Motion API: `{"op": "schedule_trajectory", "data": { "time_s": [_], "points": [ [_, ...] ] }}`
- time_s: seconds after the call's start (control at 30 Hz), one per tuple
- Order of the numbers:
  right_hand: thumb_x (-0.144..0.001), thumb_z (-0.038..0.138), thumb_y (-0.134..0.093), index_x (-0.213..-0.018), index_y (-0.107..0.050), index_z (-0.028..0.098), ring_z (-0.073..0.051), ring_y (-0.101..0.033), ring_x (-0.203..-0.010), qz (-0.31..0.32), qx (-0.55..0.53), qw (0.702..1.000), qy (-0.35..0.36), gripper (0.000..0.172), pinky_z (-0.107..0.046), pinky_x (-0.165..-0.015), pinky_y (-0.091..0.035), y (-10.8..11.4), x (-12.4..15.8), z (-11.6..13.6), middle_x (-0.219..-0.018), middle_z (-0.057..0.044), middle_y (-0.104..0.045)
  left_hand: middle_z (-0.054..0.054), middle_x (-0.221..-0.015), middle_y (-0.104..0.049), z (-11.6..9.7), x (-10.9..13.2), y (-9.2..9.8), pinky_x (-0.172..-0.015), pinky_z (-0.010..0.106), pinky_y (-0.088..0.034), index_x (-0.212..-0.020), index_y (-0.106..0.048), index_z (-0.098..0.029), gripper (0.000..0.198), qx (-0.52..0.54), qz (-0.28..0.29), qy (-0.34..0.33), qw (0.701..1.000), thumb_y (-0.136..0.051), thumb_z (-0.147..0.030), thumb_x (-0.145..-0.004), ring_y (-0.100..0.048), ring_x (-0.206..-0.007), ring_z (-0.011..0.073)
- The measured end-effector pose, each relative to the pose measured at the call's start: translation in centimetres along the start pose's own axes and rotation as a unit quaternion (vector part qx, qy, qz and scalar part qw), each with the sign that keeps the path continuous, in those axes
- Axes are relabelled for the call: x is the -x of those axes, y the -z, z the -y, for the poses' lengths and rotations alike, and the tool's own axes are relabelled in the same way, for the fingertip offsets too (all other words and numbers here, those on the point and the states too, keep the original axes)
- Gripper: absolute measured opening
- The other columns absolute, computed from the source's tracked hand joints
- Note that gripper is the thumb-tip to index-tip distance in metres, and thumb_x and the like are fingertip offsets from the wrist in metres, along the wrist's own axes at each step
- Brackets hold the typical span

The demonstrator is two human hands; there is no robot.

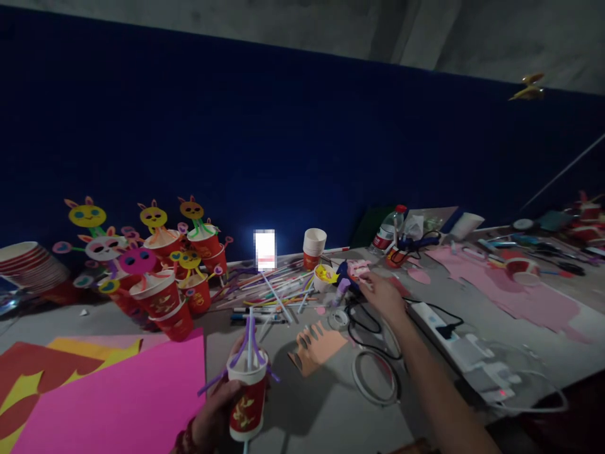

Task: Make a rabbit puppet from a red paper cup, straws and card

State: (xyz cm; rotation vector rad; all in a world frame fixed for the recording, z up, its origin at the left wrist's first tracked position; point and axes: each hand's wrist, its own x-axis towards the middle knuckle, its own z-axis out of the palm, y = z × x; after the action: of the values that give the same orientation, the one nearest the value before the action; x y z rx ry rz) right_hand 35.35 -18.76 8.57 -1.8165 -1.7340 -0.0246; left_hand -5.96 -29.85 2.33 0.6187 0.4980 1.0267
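Wrapped around a red paper cup [248, 403] with gold print is my left hand [215, 403]. Purple straws [256, 343] and a pale straw [249, 340] rise from the cup, and purple ends stick out at its sides; a pale tip shows below its base. My right hand [382, 295] reaches across the table, its fingertips drawn together at pink paper cutouts [359, 268]. What lies between those fingertips is too small to tell. Close by are a dark blue tool [343, 271], a purple glue stick [341, 291] and a white cup [323, 277] holding yellow cutouts.
Finished-looking cup figures [158, 296] with paper animal faces crowd the left, beside stacked cups [28, 271]. Pink card [142, 391] lies in front. Loose straws [269, 284], orange paper [316, 347], tape [375, 376], a power strip [454, 343] with cables and a bottle [388, 230] occupy the table.
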Motion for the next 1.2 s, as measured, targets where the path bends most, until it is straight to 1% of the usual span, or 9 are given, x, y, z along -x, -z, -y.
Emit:
{"op": "schedule_trajectory", "data": {
  "time_s": [0.13, 0.23, 0.4, 0.57, 0.67, 0.73, 0.8, 0.97, 1.2],
  "points": [
    [-0.075, 0.018, -0.062, -0.107, -0.066, 0.015, -0.033, -0.059, -0.108, 0.052, 0.061, 0.997, 0.014, 0.033, -0.041, -0.093, -0.044, -3.5, -2.7, -2.4, -0.117, -0.016, -0.066, 0.013, -0.096, -0.074, -0.2, -0.2, -0.2, -0.080, 0.042, -0.052, -0.138, -0.048, -0.016, 0.077, -0.008, 0.004, -0.013, 1.000, -0.075, -0.038, -0.070, -0.069, -0.087, 0.0304],
    [-0.075, 0.018, -0.064, -0.113, -0.064, 0.015, -0.033, -0.059, -0.111, 0.085, 0.082, 0.993, 0.029, 0.038, -0.040, -0.096, -0.042, -5.2, -3.0, -3.1, -0.121, -0.017, -0.065, 0.013, -0.096, -0.074, -0.3, -0.2, -0.2, -0.079, 0.041, -0.052, -0.138, -0.048, -0.016, 0.078, -0.016, 0.000, -0.015, 1.000, -0.076, -0.039, -0.070, -0.069, -0.085, 0.0295],
    [-0.078, 0.020, -0.061, -0.122, -0.059, 0.015, -0.031, -0.060, -0.111, 0.102, 0.086, 0.990, 0.042, 0.044, -0.038, -0.093, -0.045, -6.1, -2.9, -4.7, -0.126, -0.016, -0.063, 0.013, -0.098, -0.073, -0.4, 0.0, -0.2, -0.080, 0.040, -0.052, -0.140, -0.047, -0.017, 0.080, -0.006, -0.001, -0.019, 1.000, -0.077, -0.037, -0.068, -0.069, -0.087, 0.0296],
    [-0.086, 0.025, -0.049, -0.134, -0.049, 0.014, -0.033, -0.054, -0.121, 0.066, 0.058, 0.995, 0.046, 0.049, -0.043, -0.095, -0.046, -5.8, -3.5, -6.3, -0.137, -0.018, -0.054, 0.013, -0.094, -0.074, -0.5, -0.1, -0.6, -0.078, 0.040, -0.052, -0.138, -0.049, -0.016, 0.077, -0.003, -0.010, -0.023, 1.000, -0.076, -0.034, -0.069, -0.069, -0.086, 0.0297],
    [-0.090, 0.030, -0.041, -0.138, -0.043, 0.016, -0.031, -0.055, -0.120, 0.033, 0.027, 0.998, 0.042, 0.050, -0.046, -0.097, -0.045, -5.5, -3.9, -7.4, -0.132, -0.016, -0.057, 0.013, -0.092, -0.074, -0.5, -0.1, -0.9, -0.076, 0.040, -0.052, -0.137, -0.049, -0.015, 0.075, -0.002, -0.010, -0.017, 1.000, -0.076, -0.034, -0.069, -0.069, -0.084, 0.0293],
    [-0.089, 0.034, -0.042, -0.139, -0.043, 0.016, -0.031, -0.058, -0.115, 0.021, 0.005, 0.999, 0.041, 0.052, -0.047, -0.095, -0.046, -5.3, -4.2, -7.9, -0.129, -0.016, -0.059, 0.012, -0.091, -0.074, -0.5, -0.2, -0.9, -0.076, 0.039, -0.052, -0.138, -0.049, -0.016, 0.076, 0.001, -0.009, -0.013, 1.000, -0.076, -0.035, -0.069, -0.069, -0.084, 0.0287],
    [-0.087, 0.037, -0.046, -0.136, -0.046, 0.016, -0.031, -0.060, -0.110, 0.024, -0.015, 0.999, 0.041, 0.053, -0.046, -0.092, -0.047, -5.3, -4.4, -8.2, -0.127, -0.016, -0.061, 0.012, -0.092, -0.073, -0.3, -0.2, -0.7, -0.076, 0.039, -0.052, -0.138, -0.048, -0.016, 0.076, 0.003, -0.008, -0.015, 1.000, -0.075, -0.035, -0.070, -0.069, -0.084, 0.0282],
    [-0.085, 0.039, -0.050, -0.123, -0.058, 0.019, -0.030, -0.064, -0.101, 0.042, -0.055, 0.997, 0.027, 0.044, -0.043, -0.088, -0.049, -5.8, -4.8, -8.3, -0.113, -0.012, -0.068, 0.011, -0.096, -0.073, -0.1, -0.3, -0.2, -0.076, 0.038, -0.052, -0.140, -0.046, -0.019, 0.076, -0.001, -0.004, -0.014, 1.000, -0.075, -0.034, -0.071, -0.069, -0.084, 0.0277],
    [-0.084, 0.039, -0.052, -0.113, -0.063, 0.017, -0.028, -0.067, -0.088, 0.058, -0.122, 0.990, -0.034, 0.038, -0.037, -0.074, -0.052, -6.6, -4.6, -8.7, -0.092, -0.010, -0.072, 0.012, -0.092, -0.073, -0.6, -0.1, -0.8, -0.075, 0.039, -0.052, -0.139, -0.047, -0.016, 0.077, -0.013, -0.013, -0.033, 0.999, -0.075, -0.036, -0.070, -0.069, -0.082, 0.0282]
  ]
}}
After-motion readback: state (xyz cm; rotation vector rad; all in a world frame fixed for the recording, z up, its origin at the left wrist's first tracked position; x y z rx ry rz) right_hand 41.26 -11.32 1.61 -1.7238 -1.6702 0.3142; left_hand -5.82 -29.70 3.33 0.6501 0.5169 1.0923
